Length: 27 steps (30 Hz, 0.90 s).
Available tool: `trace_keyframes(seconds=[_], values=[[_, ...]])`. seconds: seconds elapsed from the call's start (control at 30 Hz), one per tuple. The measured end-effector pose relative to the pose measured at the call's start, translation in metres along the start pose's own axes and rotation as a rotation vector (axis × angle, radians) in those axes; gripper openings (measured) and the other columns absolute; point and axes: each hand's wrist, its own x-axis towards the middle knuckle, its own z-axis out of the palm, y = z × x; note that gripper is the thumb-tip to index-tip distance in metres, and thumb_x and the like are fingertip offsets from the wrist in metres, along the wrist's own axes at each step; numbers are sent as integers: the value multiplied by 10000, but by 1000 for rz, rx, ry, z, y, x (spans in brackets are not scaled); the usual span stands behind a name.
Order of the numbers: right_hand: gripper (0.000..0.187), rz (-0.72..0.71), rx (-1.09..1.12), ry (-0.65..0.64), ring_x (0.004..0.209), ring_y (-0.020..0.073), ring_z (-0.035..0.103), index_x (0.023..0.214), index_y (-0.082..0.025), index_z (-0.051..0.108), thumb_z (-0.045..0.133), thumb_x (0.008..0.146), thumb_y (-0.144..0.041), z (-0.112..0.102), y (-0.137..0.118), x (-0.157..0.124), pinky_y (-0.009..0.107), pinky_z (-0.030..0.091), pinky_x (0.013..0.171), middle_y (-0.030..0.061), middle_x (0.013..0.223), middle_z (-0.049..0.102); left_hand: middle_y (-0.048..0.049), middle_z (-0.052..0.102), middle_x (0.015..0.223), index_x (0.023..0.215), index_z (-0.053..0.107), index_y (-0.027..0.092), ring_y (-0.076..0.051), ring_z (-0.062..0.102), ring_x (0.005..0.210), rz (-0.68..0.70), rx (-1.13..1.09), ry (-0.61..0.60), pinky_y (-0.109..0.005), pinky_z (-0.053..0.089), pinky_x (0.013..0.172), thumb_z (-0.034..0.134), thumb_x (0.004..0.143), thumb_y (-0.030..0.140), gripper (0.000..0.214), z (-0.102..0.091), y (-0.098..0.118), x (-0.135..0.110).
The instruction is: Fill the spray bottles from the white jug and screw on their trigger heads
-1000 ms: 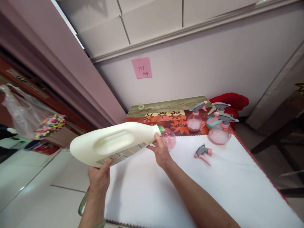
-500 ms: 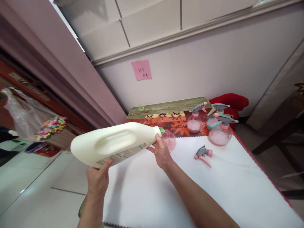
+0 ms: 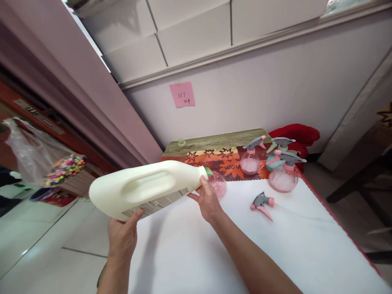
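Observation:
A large pale cream jug [image 3: 165, 168] with a moulded handle lies tilted on its side in the air, its green spout [image 3: 208, 172] pointing right. Under its base, my left hand [image 3: 124, 234] is closed with the thumb on the label. My right hand [image 3: 207, 200] grips the neck from below. The spout is over or beside the mouth of a round pink spray bottle body [image 3: 219, 185], which has no sprayer on it. Whether liquid flows cannot be made out. A grey and pink trigger sprayer [image 3: 262, 202] with a clear tube lies on the white table cover.
Pink bottles with sprayers [image 3: 250, 162] [image 3: 284, 179] and a green one [image 3: 272, 162] stand at the right back of the table. A small green cap [image 3: 181, 143] sits at the back left. A stool [image 3: 352, 192] stands to the right.
The view has tilted slightly, so the scene sits a little lower. Both hands keep the same grip on the jug, which stays tilted with its spout by the pink bottle.

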Motion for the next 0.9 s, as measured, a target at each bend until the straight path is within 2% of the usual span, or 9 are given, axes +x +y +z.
trace_keyframes(seconds=[0.27,0.6,0.9], values=[[542,33,7,12,1297,297,564,1262,-261,631,647,847,-610,2,0,-1,484,593,924,78,1387,634,-25,747,885,898,734,190,-209,678,870,-31,10,33,-364,559,928,959,403,280,551,-1,5,-1],[542,34,16,7,1287,294,566,1276,-266,614,652,852,-601,2,1,-1,489,589,929,71,1389,632,-26,755,901,958,732,194,-214,685,897,-27,17,3,-339,568,888,945,430,276,575,0,9,-2],[549,19,26,-1,1268,294,565,1272,-265,621,654,842,-605,4,-2,-2,511,574,949,73,1375,638,-40,761,952,973,720,195,-255,693,953,-17,58,-4,-403,567,921,927,438,243,575,-2,11,-1]])
